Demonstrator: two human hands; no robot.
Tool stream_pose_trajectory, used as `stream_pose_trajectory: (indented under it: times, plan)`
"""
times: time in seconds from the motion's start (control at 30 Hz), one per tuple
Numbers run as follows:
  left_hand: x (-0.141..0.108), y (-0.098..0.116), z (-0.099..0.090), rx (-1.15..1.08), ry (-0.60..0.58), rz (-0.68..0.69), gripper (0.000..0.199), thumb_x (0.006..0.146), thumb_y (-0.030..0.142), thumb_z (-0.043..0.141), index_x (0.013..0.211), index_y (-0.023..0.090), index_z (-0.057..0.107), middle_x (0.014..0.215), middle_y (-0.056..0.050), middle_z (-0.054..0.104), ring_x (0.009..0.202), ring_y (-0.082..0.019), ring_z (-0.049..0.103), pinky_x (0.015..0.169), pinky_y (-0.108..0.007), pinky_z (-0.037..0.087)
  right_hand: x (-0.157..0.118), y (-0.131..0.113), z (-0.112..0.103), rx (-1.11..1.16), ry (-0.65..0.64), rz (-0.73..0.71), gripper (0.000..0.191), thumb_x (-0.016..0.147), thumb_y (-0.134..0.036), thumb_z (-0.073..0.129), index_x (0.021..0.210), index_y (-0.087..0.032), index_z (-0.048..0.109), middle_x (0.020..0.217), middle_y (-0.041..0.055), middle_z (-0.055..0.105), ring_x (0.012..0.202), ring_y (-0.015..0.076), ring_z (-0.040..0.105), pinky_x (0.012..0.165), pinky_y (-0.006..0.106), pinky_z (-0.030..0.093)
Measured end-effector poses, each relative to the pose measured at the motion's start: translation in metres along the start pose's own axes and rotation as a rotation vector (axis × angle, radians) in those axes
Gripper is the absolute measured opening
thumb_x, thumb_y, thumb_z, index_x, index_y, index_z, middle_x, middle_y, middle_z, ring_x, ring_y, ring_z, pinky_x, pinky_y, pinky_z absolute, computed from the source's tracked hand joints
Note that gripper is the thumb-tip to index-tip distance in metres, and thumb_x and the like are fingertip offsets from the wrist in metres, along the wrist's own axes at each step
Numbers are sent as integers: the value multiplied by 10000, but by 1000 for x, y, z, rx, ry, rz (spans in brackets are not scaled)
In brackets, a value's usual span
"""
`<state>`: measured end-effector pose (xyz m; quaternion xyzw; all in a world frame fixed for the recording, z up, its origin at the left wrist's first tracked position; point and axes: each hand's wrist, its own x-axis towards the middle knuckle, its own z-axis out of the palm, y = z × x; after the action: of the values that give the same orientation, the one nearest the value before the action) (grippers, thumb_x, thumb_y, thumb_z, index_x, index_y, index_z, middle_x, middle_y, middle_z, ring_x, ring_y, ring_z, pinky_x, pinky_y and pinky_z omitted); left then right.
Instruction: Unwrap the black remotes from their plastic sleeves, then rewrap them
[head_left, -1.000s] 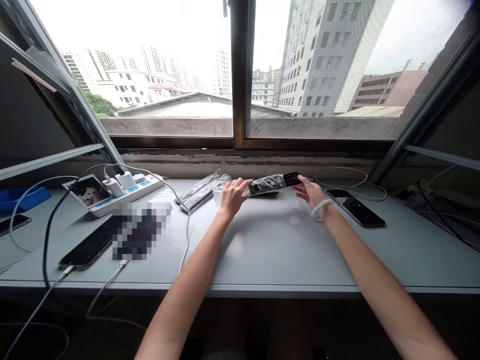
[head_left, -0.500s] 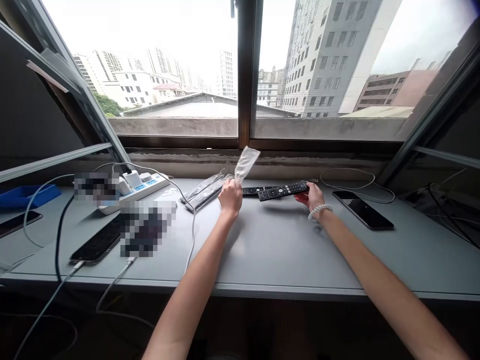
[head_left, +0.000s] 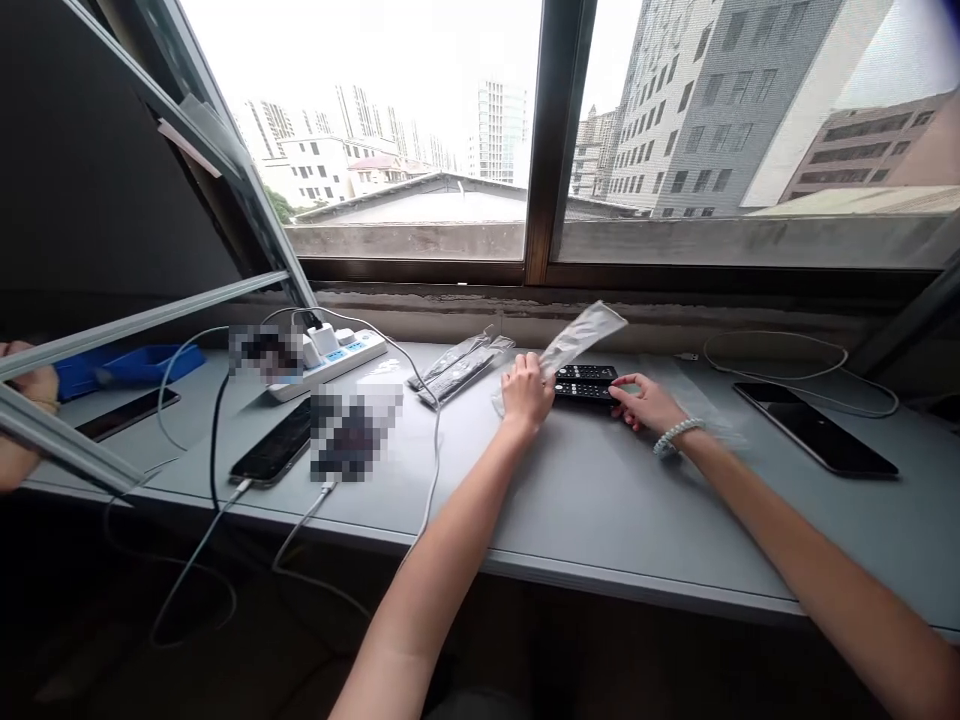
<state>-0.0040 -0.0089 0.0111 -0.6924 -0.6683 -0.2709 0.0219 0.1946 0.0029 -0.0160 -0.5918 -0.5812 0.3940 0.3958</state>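
My left hand [head_left: 528,392] is closed round a clear plastic bag [head_left: 585,338], whose flat end sticks up to the right. Two black remote controls lie side by side on the desk [head_left: 600,500]: the far remote [head_left: 589,373] and the near remote [head_left: 585,393]. My right hand [head_left: 646,402], with a pale beaded bracelet at the wrist, pinches the right end of the near remote. The left ends of both remotes are hidden behind my left hand. Left of that hand lie bagged remotes [head_left: 461,368] in clear plastic.
A black phone [head_left: 816,428] and a looped white cable [head_left: 780,335] lie at the right. At the left are a white power strip [head_left: 360,350], a charging phone [head_left: 274,450], blue trays [head_left: 154,363] and cables. Another person's hand [head_left: 30,378] shows at the far left edge.
My right hand has lowered the remote onto the desk in front of the other one. The view has turned left, and another person's hand now shows. My left hand still grips the bag.
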Motion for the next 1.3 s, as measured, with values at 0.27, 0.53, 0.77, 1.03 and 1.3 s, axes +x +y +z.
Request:
stream_pose_trajectory:
  times: [0.27,0.53,0.77,1.03,1.3]
  plan:
    - [-8,2,5,-24,-60,122,313,847,368,489,1089,172,463,1070,-73,538,996,-218,527,891,-340,354,-12,-6,-2,-211,70,-24,333,748,-447,564,944,-180,530,552,10,603,406,107,468,355,204,374]
    - [-10,5,5,-1,-35,142,344,765,420,548,992,167,500,1010,-80,526,970,-222,516,927,-348,348,-12,-19,-14,-243,688,-377,422,758,-415,527,1112,-186,497,781,42,639,640,180,572,567,308,470]
    - [-8,9,2,1,-37,329,305,753,452,560,899,187,522,1015,-74,529,991,-226,503,946,-353,344,-23,-24,1,-630,397,-962,249,743,-476,597,857,-257,630,1032,65,629,971,251,555,890,434,378]
    - [-3,2,1,-50,-93,371,257,776,427,554,912,220,488,1040,-43,543,1011,-205,510,932,-323,356,-18,-18,-2,-647,113,-883,167,835,-312,542,943,-249,652,1102,56,637,1006,225,578,913,381,370]
    - [1,0,9,-170,62,258,515,803,349,544,1230,188,306,1239,-93,473,1204,-193,411,1084,-359,229,-20,-26,-20,-657,478,-698,250,866,-269,458,973,-240,682,1081,46,632,979,201,561,828,298,428]
